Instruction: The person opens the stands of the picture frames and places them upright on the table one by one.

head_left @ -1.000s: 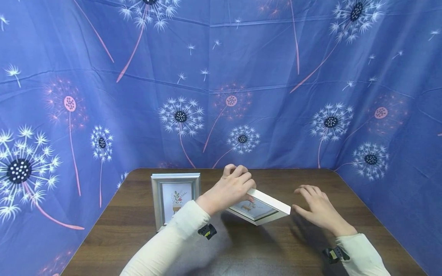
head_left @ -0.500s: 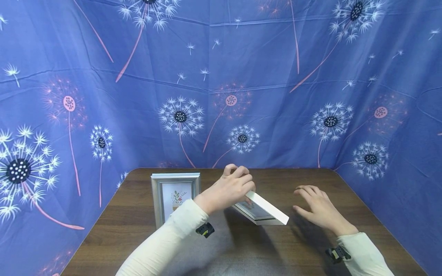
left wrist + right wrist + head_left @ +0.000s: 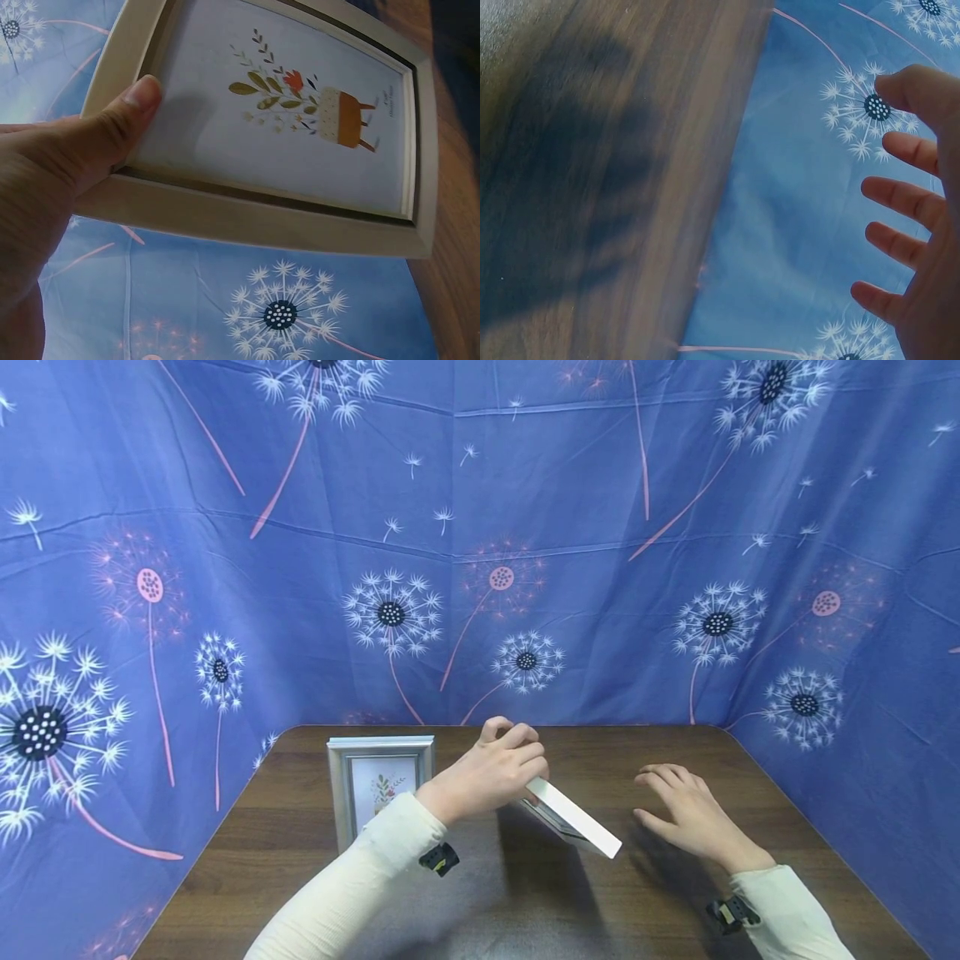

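My left hand (image 3: pixel 491 775) grips a white picture frame (image 3: pixel 576 818) by one end, above the table. In the left wrist view the thumb lies over the front of that white picture frame (image 3: pixel 262 214), at its inner edge. Its print shows a potted plant with a red flower (image 3: pixel 292 81). Seen from the head, the frame is tilted, its far end sloping down to the right. My right hand (image 3: pixel 690 814) hovers to the right of it, holding nothing, fingers spread apart in the right wrist view.
A silver-grey picture frame (image 3: pixel 342 793) with a similar plant print stands upright on the left, partly hidden by my left sleeve. The brown wooden table (image 3: pixel 270 860) ends at a blue dandelion-print curtain (image 3: pixel 600 610) behind and at both sides.
The white frame has turned in my left hand, so its print shows less and its edge more. My left hand has shifted slightly left. The right hand has hardly moved.
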`<state>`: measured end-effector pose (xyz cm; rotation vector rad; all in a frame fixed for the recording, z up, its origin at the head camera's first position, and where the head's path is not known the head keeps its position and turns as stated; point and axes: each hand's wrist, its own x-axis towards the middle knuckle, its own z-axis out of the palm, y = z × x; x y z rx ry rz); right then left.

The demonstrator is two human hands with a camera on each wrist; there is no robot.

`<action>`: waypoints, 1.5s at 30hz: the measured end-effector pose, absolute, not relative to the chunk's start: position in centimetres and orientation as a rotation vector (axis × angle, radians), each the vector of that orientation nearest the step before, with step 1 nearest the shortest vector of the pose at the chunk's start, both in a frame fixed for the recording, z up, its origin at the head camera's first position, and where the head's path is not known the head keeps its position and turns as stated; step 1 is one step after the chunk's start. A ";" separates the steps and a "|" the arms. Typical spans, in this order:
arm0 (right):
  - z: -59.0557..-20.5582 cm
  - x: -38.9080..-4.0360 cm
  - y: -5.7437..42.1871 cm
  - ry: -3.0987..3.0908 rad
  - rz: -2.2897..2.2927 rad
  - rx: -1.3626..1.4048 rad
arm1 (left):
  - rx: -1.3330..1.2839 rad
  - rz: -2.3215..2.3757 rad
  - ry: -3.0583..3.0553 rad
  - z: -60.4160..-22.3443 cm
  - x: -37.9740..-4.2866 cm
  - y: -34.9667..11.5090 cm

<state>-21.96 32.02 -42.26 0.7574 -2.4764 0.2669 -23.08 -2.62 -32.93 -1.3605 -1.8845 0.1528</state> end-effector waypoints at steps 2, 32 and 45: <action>-42.2 -22.0 31.9 -2.470 0.275 0.768 | -1.361 0.141 -1.863 -33.1 -23.1 -2.7; -41.4 -22.1 30.9 -2.382 0.292 0.890 | -1.331 -0.002 -1.569 -35.6 -23.5 -3.9; -41.3 -22.5 30.3 -2.405 0.275 0.914 | -1.390 -0.165 -1.520 -36.8 -24.4 -4.3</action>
